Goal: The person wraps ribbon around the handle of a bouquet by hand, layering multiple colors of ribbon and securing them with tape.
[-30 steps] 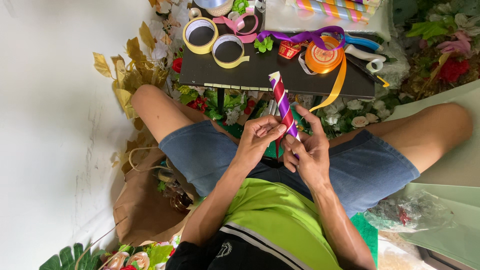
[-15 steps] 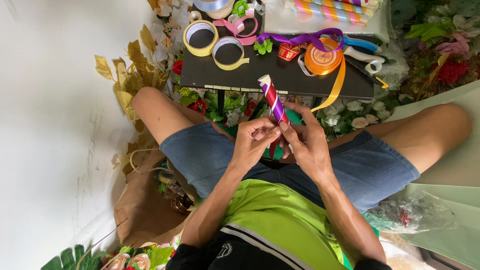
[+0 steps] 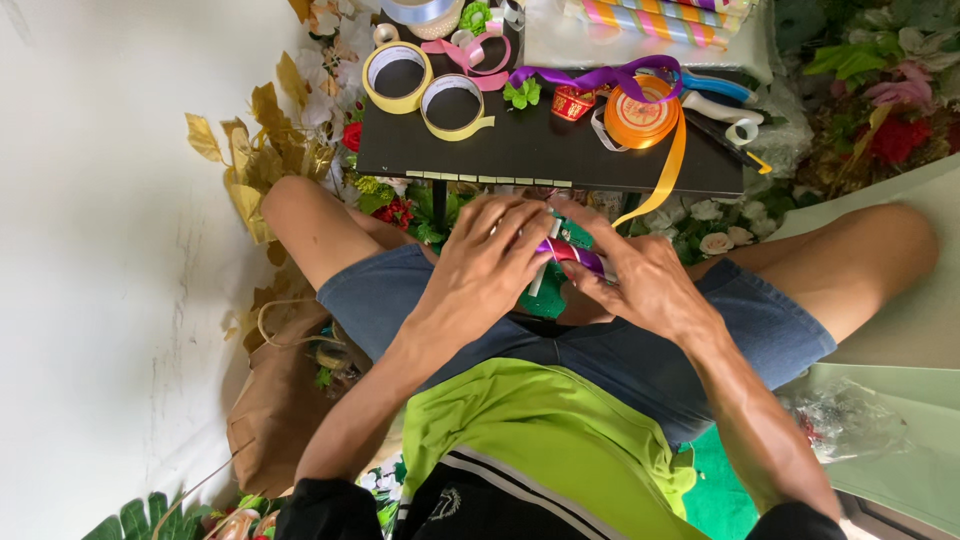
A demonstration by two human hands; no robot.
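Head view: left hand (image 3: 485, 270) and right hand (image 3: 640, 280) clasping mostly hidden striped roll (image 3: 568, 252).

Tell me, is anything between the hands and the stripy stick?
Nothing visible. The left hand and right hand both touch the purple striped stick directly, low over the lap, near the edge of the black board.
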